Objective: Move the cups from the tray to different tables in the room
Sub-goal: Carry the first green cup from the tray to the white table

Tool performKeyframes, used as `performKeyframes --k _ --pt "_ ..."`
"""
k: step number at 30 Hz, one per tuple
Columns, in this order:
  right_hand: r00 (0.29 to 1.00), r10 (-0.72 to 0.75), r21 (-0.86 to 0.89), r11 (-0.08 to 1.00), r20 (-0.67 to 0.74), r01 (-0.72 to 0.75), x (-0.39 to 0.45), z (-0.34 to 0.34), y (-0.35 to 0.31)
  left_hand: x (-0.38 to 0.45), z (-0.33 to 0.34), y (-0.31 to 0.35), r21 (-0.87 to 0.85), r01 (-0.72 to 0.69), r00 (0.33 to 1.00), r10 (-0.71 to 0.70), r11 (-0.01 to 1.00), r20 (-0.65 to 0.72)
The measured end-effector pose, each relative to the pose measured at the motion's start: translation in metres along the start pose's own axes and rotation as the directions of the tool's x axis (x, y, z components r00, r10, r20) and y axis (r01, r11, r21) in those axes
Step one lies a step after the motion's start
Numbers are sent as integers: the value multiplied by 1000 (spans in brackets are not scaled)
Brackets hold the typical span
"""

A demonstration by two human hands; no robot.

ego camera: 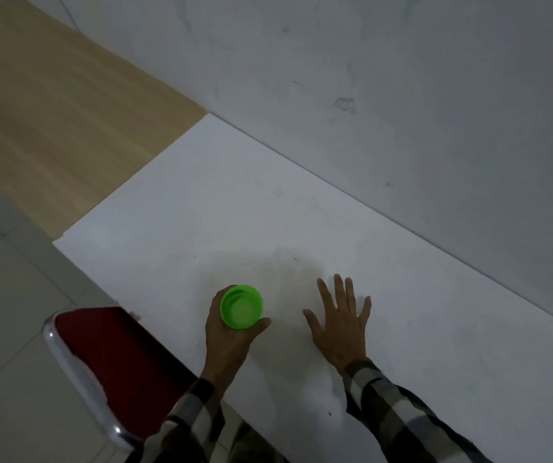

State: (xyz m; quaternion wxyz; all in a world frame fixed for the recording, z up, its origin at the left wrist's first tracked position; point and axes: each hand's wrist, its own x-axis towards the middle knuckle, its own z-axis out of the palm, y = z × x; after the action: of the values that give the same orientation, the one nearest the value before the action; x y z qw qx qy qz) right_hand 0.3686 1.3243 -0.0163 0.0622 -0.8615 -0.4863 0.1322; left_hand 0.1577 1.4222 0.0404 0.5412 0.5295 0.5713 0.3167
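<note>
A: Dim light. A white table (268, 202) stands against a scuffed white wall (402, 78), with a wooden-topped table (51, 95) butted against its far end.

B: A red-seated chair (108, 355) with a chrome frame sits on pale floor tiles (8, 345).

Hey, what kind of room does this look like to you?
Probably a plain canteen or meeting room: a long white table abuts a light wooden table along a bare white wall, with a red-cushioned, chrome-framed chair tucked in. The left hand holds a green plastic cup; no tray shows.
</note>
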Motion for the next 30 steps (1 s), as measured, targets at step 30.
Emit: performKeyframes --k 30 --pt "985 -49 -49 998 -164 42 31 70 14 90 78 -38 130 -83 997 82 988 13"
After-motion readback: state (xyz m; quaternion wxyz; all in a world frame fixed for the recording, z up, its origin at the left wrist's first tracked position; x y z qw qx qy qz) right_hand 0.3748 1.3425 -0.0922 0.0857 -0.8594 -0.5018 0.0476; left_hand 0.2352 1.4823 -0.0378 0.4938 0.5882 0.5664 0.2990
